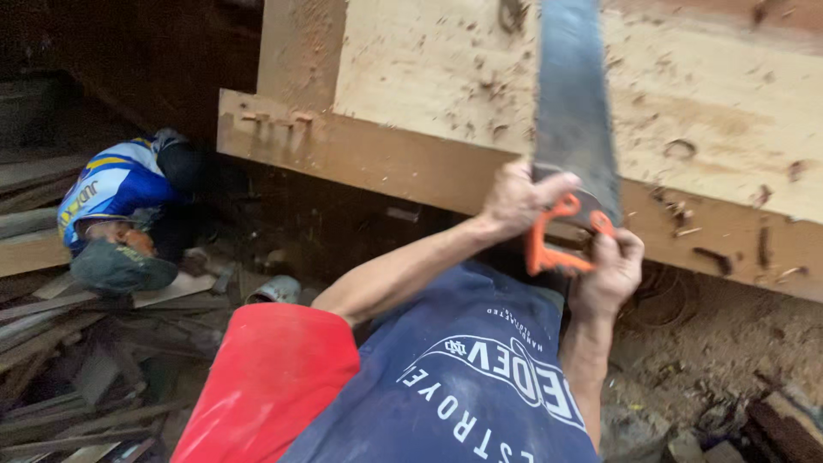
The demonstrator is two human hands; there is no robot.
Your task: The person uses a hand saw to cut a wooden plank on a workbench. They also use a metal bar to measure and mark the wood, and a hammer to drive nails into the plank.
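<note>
Both of my hands grip a hand saw [573, 111] by its orange handle [553, 253]. My left hand [517, 201] wraps the upper left of the handle. My right hand [610, 270] holds it from the lower right. The dark blade runs straight up across a large pale wooden panel [711, 103] and out of the top of the frame. A darker wooden beam [377, 159] runs along the panel's lower edge, just behind my hands. My blue shirt and red sleeve fill the lower middle of the view.
Another person in a blue and white jersey [116, 184] and a grey cap crouches at the left. Scrap planks and offcuts [69, 360] lie piled on the floor at lower left. A small metal can [276, 290] sits among them. Dirt and rubble [729, 360] lie at the lower right.
</note>
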